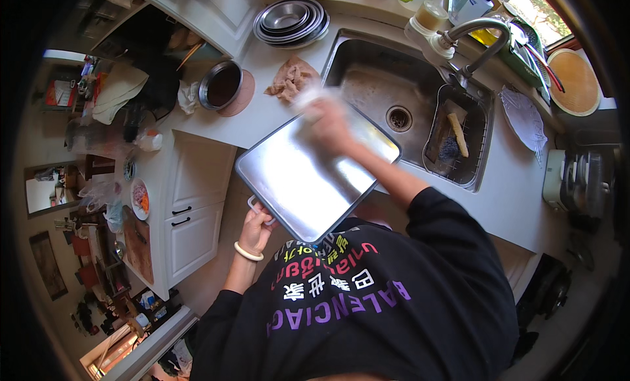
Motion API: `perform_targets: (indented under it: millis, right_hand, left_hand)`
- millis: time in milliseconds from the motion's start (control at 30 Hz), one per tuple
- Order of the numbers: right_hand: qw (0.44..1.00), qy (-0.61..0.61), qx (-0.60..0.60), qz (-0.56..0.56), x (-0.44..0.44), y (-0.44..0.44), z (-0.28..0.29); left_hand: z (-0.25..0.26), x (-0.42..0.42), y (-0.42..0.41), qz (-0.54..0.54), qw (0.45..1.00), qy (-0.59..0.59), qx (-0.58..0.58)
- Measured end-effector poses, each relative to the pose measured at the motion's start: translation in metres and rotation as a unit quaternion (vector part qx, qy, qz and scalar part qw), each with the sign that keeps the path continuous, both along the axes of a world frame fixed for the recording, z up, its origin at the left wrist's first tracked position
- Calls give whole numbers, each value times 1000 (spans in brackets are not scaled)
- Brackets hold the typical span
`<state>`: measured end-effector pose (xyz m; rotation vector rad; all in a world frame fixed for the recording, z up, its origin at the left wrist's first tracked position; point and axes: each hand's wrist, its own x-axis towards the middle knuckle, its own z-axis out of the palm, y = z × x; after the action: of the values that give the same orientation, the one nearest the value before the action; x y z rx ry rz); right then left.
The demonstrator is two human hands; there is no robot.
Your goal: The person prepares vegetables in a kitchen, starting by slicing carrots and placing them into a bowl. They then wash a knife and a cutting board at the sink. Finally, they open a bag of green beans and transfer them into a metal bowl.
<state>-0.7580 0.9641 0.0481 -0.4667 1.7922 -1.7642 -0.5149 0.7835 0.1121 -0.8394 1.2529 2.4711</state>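
Note:
My left hand [257, 224], with a cream bangle at its wrist, grips the pale handle of a rectangular stainless-steel cutting board [295, 174] with a dark rim. The board is held out in front of my body, its upper edge by the counter and the sink [379, 86]. Over the board's far part is my right hand [329, 127], blurred by motion. It is closed around a whitish wad [317, 96], perhaps a cloth or paper towel; the blur hides its exact kind. A crumpled brown cloth [294, 78] lies on the counter just beyond it.
Stacked metal bowls [285, 18] and a dark-filled metal bowl [221, 87] stand on the counter. A wire basket [460, 172] sits in the sink under the curved faucet [485, 27]. At left, a side counter carries a plate of cut food [140, 199] and a wooden cutting board [138, 243].

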Motion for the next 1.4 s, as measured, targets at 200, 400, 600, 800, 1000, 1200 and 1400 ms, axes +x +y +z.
perform_targets:
  millis: [200, 400, 600, 800, 1000, 1200, 1400]
  right_hand:
    - [882, 434, 99, 157, 62, -62, 8]
    - [933, 197, 285, -93, -78, 71, -42]
    - [906, 352, -14, 236, 149, 17, 56]
    - [885, 402, 118, 203, 145, 70, 18]
    - [815, 217, 452, -288, -61, 203, -55]
    - [848, 470, 240, -43, 12, 176, -34]
    - [840, 281, 338, -318, -60, 255, -49]
  left_hand:
    - [-15, 16, 4, 48, 998, -49, -3]
    - [-11, 15, 2, 34, 999, -35, -1]
    - [-20, 14, 13, 81, 996, -3, 44]
    - [-42, 28, 5, 47, 997, -51, 18]
    - [-49, 33, 2, 46, 997, -56, 8]
    - [-21, 21, 17, 53, 997, -55, -8]
    - [-50, 35, 2, 47, 998, -26, 17]
